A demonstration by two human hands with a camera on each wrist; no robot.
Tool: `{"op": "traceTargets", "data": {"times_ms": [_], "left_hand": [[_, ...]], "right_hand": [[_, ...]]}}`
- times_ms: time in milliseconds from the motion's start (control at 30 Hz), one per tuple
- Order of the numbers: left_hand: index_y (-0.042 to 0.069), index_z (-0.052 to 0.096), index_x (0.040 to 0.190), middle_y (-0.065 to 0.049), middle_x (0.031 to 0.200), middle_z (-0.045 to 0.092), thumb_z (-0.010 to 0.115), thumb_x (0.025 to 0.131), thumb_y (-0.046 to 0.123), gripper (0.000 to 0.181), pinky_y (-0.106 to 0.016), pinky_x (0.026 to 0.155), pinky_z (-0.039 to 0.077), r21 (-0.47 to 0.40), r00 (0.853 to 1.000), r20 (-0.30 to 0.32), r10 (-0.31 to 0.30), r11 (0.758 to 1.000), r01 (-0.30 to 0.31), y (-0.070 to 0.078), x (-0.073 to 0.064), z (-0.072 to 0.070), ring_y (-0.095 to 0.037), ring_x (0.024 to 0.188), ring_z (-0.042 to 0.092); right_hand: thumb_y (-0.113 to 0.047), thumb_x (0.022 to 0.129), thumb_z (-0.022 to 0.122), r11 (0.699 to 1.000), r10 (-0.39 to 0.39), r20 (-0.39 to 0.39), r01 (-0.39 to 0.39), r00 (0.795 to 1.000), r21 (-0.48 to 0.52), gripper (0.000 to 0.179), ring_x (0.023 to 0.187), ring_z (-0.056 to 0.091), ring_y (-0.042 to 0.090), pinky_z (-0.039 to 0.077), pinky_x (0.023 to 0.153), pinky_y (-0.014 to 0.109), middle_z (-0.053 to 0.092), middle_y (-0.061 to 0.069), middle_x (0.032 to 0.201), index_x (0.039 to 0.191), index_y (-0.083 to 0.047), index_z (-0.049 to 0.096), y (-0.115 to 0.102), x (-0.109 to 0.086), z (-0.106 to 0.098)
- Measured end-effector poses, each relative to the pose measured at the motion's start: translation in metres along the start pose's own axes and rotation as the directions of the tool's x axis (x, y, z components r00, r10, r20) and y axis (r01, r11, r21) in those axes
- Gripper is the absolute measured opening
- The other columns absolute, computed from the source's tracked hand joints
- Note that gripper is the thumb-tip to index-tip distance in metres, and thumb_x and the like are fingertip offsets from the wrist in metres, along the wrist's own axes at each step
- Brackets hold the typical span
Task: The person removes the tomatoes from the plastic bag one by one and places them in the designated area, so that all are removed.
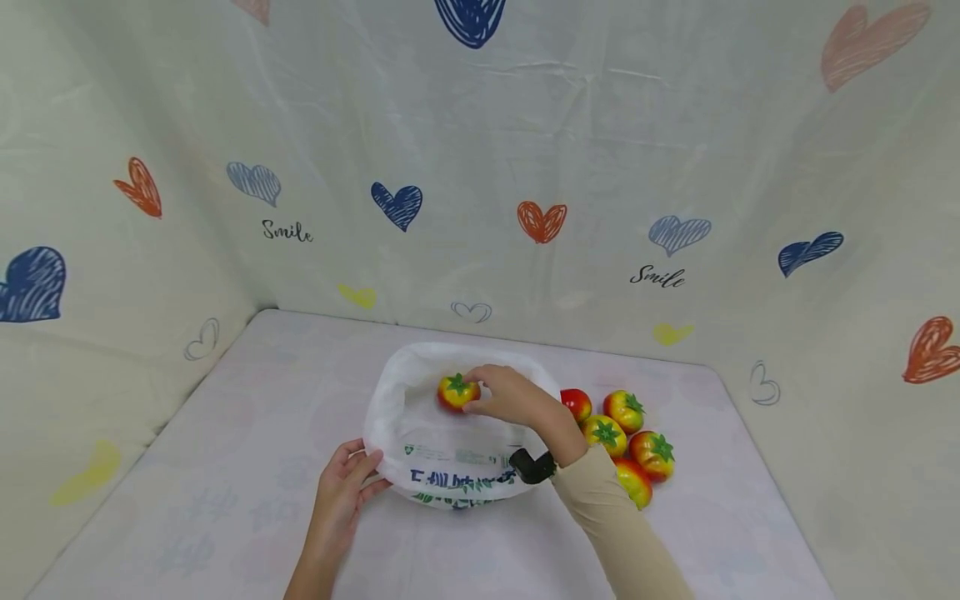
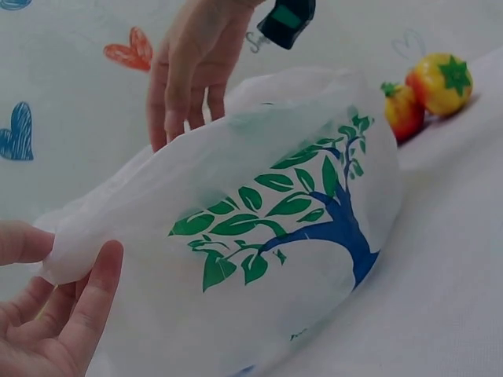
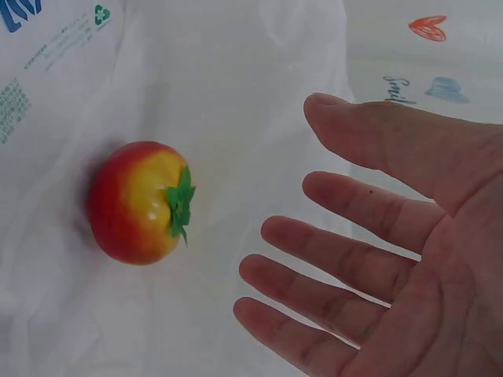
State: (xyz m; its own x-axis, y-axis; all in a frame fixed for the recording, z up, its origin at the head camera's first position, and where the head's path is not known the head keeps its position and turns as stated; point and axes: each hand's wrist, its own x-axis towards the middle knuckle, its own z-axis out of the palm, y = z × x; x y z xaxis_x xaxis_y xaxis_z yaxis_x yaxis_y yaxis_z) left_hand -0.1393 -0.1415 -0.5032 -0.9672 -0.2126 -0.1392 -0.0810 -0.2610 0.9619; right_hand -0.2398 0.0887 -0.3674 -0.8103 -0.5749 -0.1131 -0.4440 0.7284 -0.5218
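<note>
A white plastic bag with blue lettering and a green-leaved tree print stands with its mouth spread wide on the table. Thumb and fingers of my left hand pinch its rim at the near left side. Inside the bag lies a red-and-yellow tomato with a green leafy top. My right hand reaches over the rim into the bag; its fingers are spread and straight, apart from the tomato in the right wrist view. A black device is strapped to the right wrist.
Several more tomatoes sit clustered on the table right of the bag, partly behind my right forearm. The pale table meets a hanging white cloth printed with hearts at the back and sides.
</note>
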Motion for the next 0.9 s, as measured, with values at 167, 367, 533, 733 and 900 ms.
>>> {"op": "traceTargets", "data": {"times_ms": [167, 367, 533, 733, 900], "left_hand": [[0.008, 0.043, 0.118, -0.002, 0.101, 0.061, 0.064, 0.083, 0.033, 0.049, -0.029, 0.071, 0.056, 0.028, 1.000, -0.021, -0.018, 0.999, 0.018, 0.007, -0.004, 0.005, -0.013, 0.084, 0.062], [0.011, 0.045, 0.116, 0.001, 0.099, 0.062, 0.062, 0.085, 0.030, 0.041, -0.029, 0.071, 0.056, -0.023, 1.000, 0.010, -0.005, 1.000, 0.005, -0.011, 0.006, -0.004, -0.012, 0.084, 0.063], [0.010, 0.044, 0.117, -0.002, 0.101, 0.062, 0.063, 0.084, 0.030, 0.043, -0.031, 0.070, 0.057, -0.034, 1.000, 0.004, -0.001, 0.999, 0.001, -0.017, 0.010, -0.006, -0.014, 0.084, 0.063], [0.013, 0.043, 0.118, -0.002, 0.104, 0.060, 0.065, 0.081, 0.035, 0.049, -0.031, 0.073, 0.056, -0.002, 0.998, -0.035, -0.058, 0.998, 0.058, -0.021, 0.014, -0.006, -0.014, 0.087, 0.063], [0.015, 0.043, 0.120, -0.003, 0.107, 0.059, 0.067, 0.078, 0.040, 0.055, -0.031, 0.076, 0.056, 0.036, 0.991, -0.073, -0.109, 0.993, 0.112, -0.014, 0.011, -0.001, -0.014, 0.089, 0.062]], "right_hand": [[-0.024, 0.082, 0.066, 0.999, 0.020, 0.021, -0.021, 1.000, 0.041, 0.046, 0.115, 0.049, 0.027, 0.040, 0.101, 0.040, 0.053, 0.009, 0.128, 0.123, -0.007, 0.053, 0.001, 0.015, 0.009], [-0.026, 0.081, 0.068, 0.998, 0.060, 0.016, -0.060, 0.998, 0.000, 0.051, 0.111, 0.048, 0.022, 0.042, 0.100, 0.035, 0.051, 0.005, 0.129, 0.126, -0.009, 0.051, 0.004, 0.027, 0.020], [-0.027, 0.081, 0.068, 0.996, 0.080, 0.014, -0.079, 0.997, -0.045, 0.052, 0.111, 0.046, 0.019, 0.041, 0.101, 0.034, 0.047, 0.004, 0.132, 0.127, -0.011, 0.050, 0.008, 0.034, 0.028], [-0.028, 0.079, 0.069, 0.992, 0.116, -0.011, -0.116, 0.993, -0.048, 0.054, 0.112, 0.045, 0.020, 0.040, 0.102, 0.036, 0.046, 0.005, 0.133, 0.128, -0.015, 0.050, 0.015, 0.040, 0.036], [-0.028, 0.079, 0.069, 0.987, 0.147, -0.031, -0.149, 0.989, -0.055, 0.055, 0.112, 0.045, 0.022, 0.040, 0.102, 0.037, 0.045, 0.006, 0.134, 0.129, -0.016, 0.049, 0.021, 0.046, 0.043]]}}
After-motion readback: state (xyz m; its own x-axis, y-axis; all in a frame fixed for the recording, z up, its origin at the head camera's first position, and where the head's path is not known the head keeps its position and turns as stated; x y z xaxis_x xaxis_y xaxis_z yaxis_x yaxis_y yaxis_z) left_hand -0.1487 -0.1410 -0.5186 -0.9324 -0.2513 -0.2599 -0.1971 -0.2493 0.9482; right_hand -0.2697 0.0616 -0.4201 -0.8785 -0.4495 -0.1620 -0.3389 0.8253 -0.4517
